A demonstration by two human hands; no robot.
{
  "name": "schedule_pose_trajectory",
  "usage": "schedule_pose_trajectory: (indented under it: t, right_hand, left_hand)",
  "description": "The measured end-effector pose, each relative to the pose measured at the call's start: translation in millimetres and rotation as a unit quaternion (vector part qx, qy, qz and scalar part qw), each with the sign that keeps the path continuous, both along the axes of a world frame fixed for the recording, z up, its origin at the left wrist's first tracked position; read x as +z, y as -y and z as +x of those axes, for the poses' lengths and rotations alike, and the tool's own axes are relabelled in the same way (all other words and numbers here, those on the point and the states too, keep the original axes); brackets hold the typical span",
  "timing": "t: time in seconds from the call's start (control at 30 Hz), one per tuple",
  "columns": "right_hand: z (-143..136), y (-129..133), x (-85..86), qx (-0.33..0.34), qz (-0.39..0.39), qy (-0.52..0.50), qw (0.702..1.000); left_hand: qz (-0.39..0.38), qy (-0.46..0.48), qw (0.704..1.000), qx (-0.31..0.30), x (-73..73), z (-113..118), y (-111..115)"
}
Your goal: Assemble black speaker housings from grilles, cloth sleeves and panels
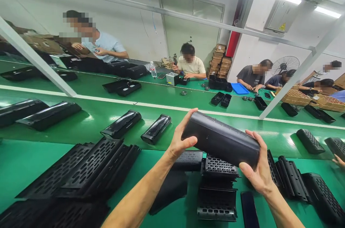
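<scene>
A long black casing (223, 140) is held up in the air between both hands, tilted with its right end lower. My left hand (182, 136) grips its left end, thumb on the near face. My right hand (258, 165) clasps the right end, thumb below and fingers over the top. Beneath it, on the green table (153, 159), slotted black panels (217, 199) lie stacked, with a smooth black piece (169, 192) to their left. A black phone (249, 210) lies near my right forearm.
Slotted black panels (88, 167) are piled at the left. More casings (156, 129) stand on the green belt beyond. Black parts (320, 192) lie at the right, near another person's hand (339, 161). Several people work across the belt; slanting white posts (287, 82) rise there.
</scene>
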State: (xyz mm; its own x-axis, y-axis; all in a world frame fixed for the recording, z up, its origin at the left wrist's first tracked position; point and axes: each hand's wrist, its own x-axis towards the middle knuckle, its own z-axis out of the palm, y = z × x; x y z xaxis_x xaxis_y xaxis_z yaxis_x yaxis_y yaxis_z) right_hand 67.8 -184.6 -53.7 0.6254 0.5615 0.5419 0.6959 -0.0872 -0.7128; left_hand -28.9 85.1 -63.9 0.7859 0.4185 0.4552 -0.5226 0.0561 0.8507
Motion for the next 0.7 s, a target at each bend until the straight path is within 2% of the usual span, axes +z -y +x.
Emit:
schedule_pose_trajectory:
  t: [0.13, 0.3, 0.5, 0.57, 0.7]
  right_hand:
    - [-0.3, 3.0, 1.3, -0.026, -0.034, 0.005, 0.999]
    - [5.5, 10.0, -1.1, -0.072, -0.071, -0.027, 0.994]
    - [16.5, 14.3, -9.8, -0.075, -0.067, -0.087, 0.991]
    - [18.9, 14.9, -13.7, -0.076, -0.059, -0.096, 0.991]
    - [20.7, 21.2, -13.3, -0.084, -0.062, -0.094, 0.990]
  left_hand:
    - [-0.028, 0.008, 1.000, 0.005, -11.6, 9.4, 0.3]
    - [-0.035, -0.014, 0.998, -0.046, -26.1, 15.5, 0.4]
    - [-0.016, -0.045, 0.988, -0.144, -23.4, 12.2, -2.2]
    - [-0.018, -0.041, 0.989, -0.140, -21.7, 13.3, -0.6]
    - [-0.069, -0.007, 0.994, -0.088, -24.8, 18.5, 5.5]
